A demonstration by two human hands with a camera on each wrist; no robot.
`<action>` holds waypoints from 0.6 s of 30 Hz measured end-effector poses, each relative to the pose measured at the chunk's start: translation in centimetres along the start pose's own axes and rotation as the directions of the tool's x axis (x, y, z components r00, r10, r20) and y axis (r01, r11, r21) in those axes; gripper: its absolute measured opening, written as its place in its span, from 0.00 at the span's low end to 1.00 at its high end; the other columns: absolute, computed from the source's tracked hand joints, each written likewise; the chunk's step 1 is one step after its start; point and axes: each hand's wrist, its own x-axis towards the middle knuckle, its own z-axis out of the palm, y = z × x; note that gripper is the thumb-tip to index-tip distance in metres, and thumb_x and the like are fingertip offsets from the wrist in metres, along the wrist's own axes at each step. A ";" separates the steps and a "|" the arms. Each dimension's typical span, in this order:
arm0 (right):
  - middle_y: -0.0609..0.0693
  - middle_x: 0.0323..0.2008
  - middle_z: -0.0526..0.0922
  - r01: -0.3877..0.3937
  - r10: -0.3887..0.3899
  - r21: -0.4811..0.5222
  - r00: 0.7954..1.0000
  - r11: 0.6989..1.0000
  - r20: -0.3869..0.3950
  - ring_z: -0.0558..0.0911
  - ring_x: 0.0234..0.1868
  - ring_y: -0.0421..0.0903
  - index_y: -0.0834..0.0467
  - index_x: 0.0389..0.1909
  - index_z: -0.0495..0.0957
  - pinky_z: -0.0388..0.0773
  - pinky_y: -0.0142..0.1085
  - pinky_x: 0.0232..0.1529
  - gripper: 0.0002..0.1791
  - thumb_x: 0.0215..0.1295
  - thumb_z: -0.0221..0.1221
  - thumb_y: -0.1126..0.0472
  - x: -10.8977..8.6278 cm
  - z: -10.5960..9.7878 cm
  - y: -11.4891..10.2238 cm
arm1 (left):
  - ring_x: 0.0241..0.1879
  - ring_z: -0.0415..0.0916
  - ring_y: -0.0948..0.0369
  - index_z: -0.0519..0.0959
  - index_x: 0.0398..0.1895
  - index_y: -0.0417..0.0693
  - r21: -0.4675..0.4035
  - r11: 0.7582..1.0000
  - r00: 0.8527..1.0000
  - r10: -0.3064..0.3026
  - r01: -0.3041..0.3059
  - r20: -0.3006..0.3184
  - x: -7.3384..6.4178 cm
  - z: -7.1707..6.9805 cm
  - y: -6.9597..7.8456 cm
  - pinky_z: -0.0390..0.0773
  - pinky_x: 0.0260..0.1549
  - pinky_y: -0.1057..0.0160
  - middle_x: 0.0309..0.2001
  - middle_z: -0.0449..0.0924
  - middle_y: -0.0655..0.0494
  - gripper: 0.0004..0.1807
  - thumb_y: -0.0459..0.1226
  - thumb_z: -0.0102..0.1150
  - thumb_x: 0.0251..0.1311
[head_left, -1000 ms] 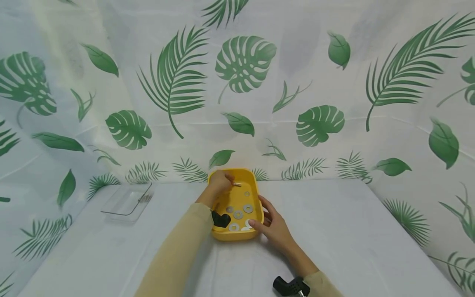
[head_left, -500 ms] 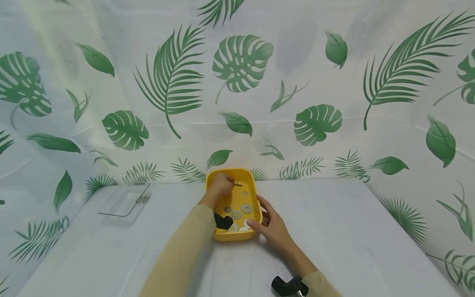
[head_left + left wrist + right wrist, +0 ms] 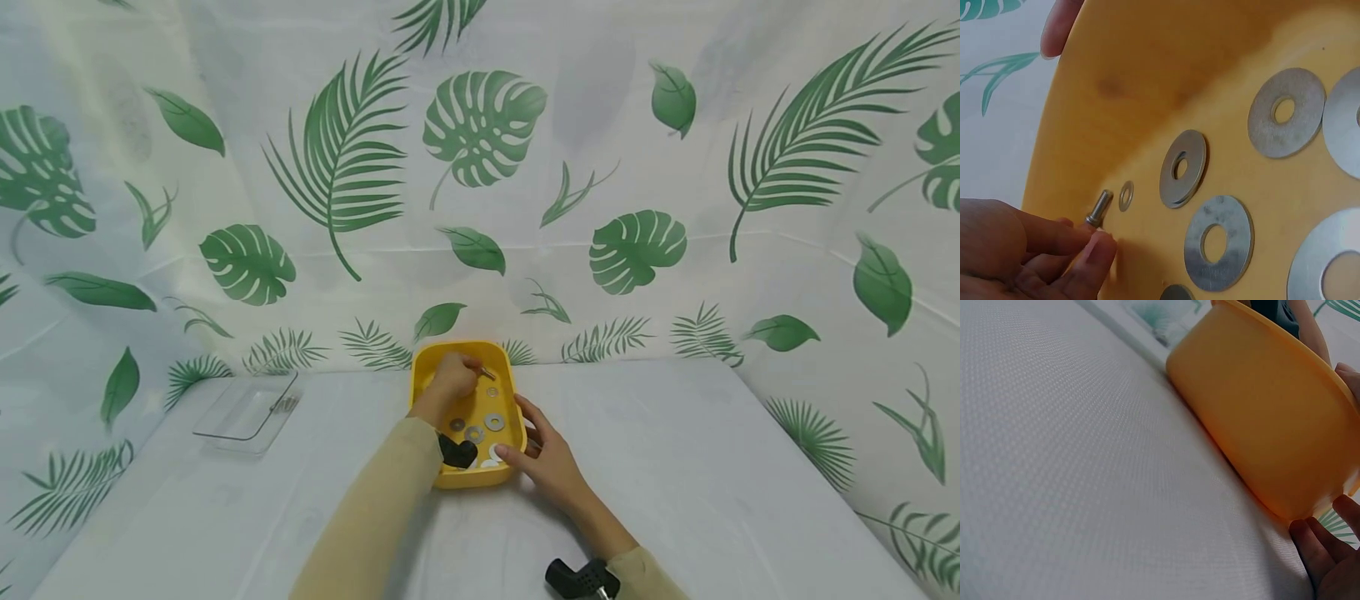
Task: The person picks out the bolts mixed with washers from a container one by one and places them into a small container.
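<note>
A yellow tray (image 3: 480,477) stands at the middle back of the table, tilted towards the camera in the head view. My left hand (image 3: 453,379) reaches inside it, thumb and forefinger pinching a small metal bolt (image 3: 1102,205) at one end. Right beside that bolt lies a small thin washer (image 3: 1126,196). Several larger flat washers (image 3: 1219,244) are spread over the tray floor. My right hand (image 3: 551,462) grips the tray's right side, its thumb over the rim and the other fingers against the outer wall.
A clear box (image 3: 251,421) with small metal pieces in its far right corner stands at the left of the white-covered table (image 3: 712,500). A leaf-patterned cloth (image 3: 562,275) hangs right behind the tray. Black cameras sit on both wrists.
My left hand has shifted rightwards inside the tray, and the bolt at its fingertips has moved with it and turned slightly. My right hand keeps its grip on the rim.
</note>
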 end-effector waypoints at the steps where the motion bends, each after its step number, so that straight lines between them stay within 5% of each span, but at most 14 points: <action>1: 0.54 0.77 0.62 0.000 0.000 -0.004 1.000 1.000 -0.001 0.73 0.71 0.59 0.41 0.79 0.55 0.76 0.47 0.66 0.46 0.63 0.68 0.48 0.0 0.0 0.0 | 0.45 0.79 0.52 0.82 0.58 0.40 -0.027 1.000 1.000 -0.015 0.015 0.006 0.0 0.1 0.0 0.84 0.49 0.58 0.56 0.82 0.42 0.17 0.29 0.56 0.68; 7: 0.53 0.77 0.63 0.013 -0.013 -0.026 1.000 1.000 -0.003 0.74 0.70 0.58 0.43 0.79 0.55 0.77 0.46 0.66 0.46 0.63 0.68 0.47 0.1 0.0 0.2 | 0.47 0.80 0.52 0.78 0.62 0.39 -0.136 0.990 0.999 -0.041 0.045 0.035 0.0 0.4 -0.1 0.83 0.56 0.55 0.57 0.82 0.43 0.21 0.26 0.57 0.65; 18: 0.52 0.78 0.63 0.022 -0.022 0.023 1.000 0.999 0.001 0.74 0.70 0.59 0.43 0.78 0.57 0.78 0.45 0.65 0.45 0.63 0.68 0.51 0.1 0.0 0.1 | 0.28 0.78 0.58 0.79 0.60 0.37 -0.301 0.953 0.998 -0.026 0.042 0.057 0.2 1.3 0.0 0.87 0.43 0.61 0.51 0.82 0.38 0.19 0.24 0.55 0.67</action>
